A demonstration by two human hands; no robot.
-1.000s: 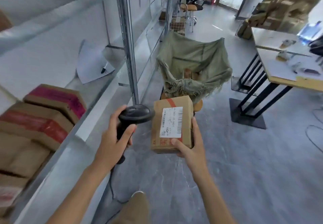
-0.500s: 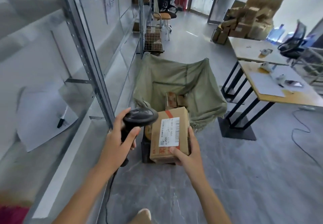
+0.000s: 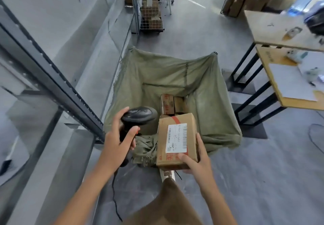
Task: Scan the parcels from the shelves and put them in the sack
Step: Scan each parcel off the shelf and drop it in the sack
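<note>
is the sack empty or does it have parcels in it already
Not empty: the open sack holds at least two parcels at its bottom.

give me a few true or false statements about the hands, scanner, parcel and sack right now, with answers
1. The left hand grips the scanner. True.
2. The right hand holds nothing. False: it holds the parcel by its near end.
3. The parcel's label faces up. True.
4. The sack holds no boxes. False: boxes lie at its bottom.
5. The sack's mouth is tied shut. False: it is spread wide open.
</note>
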